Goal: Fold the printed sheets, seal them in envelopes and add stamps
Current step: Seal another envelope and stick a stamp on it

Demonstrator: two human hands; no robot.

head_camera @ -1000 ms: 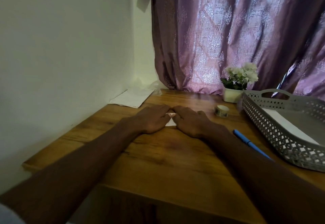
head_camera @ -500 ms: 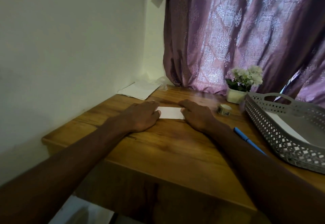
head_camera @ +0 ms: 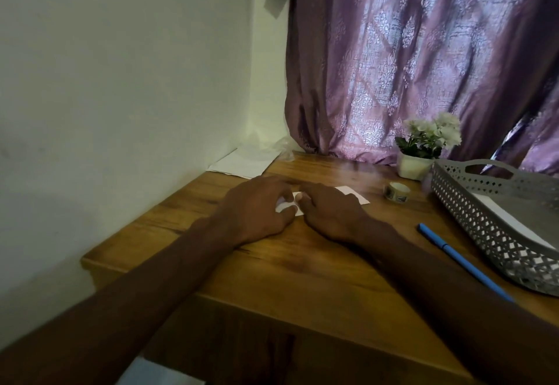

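White paper, folded down small, is nearly hidden under the two hands in the middle of the wooden desk [head_camera: 302,266]: the folded sheet [head_camera: 352,194] shows only as a pale strip past the right hand's knuckles and a sliver in the gap between the hands. The left hand [head_camera: 257,209] appears to have its thumb and fingers curled round the sheet's near left corner, a bit of white bulging up there as if lifted or pinched. The right hand [head_camera: 329,212] lies over the sheet's middle, fingers bent down onto it; whether it is pinching an edge or only pressing I cannot tell. My guess is that the folding step is under way and not finished, one more crease being made or flattened. I see no sealed letter on the desk, so sealing and stamping look undone. More paper or envelopes [head_camera: 242,162] lie back in the corner by the wall, another white sheet sits in the grey lattice tray [head_camera: 484,218] at right, and a small roll [head_camera: 397,191], perhaps tape or stamps, stands just beyond the sheet, near the tray. A blue pen [head_camera: 453,256] lies beside the tray.
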